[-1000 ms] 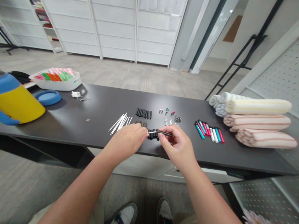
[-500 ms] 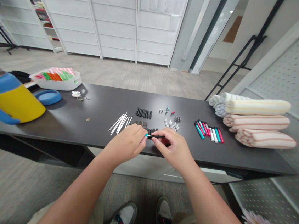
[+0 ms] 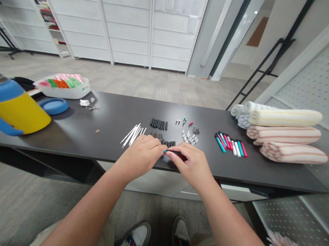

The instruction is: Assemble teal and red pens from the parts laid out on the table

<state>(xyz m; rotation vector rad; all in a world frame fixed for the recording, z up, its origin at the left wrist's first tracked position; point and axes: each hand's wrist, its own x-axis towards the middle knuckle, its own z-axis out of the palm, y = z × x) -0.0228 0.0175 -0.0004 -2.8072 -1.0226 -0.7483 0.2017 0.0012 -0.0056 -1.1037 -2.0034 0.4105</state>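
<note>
My left hand [image 3: 143, 152] is closed in a pinch on a small teal pen part [image 3: 165, 151], of which only the end shows. My right hand [image 3: 189, 157] pinches a black pen barrel [image 3: 176, 152], mostly covered by the fingers. The fingertips of both hands nearly meet, and the two parts are end to end just above the desk. Several short black tubes [image 3: 168, 143] lie right behind the fingers, with small springs [image 3: 156, 136] to their left. White refill sticks [image 3: 133, 135] are left of my left hand. White small parts [image 3: 189, 137] lie beyond my right hand.
On the dark desk [image 3: 115, 112] are more black tubes [image 3: 159, 124], metal bits [image 3: 196, 130] and coloured short pens [image 3: 231, 144]. Rolled towels [image 3: 287, 132] are stacked right. At left stand a yellow-blue jug [image 3: 27, 112], a blue lid [image 3: 53, 106] and a white basket [image 3: 82, 91].
My left hand has moved slightly right, towards my right hand. The dark gap between the teal part and my right fingertips has closed up.
</note>
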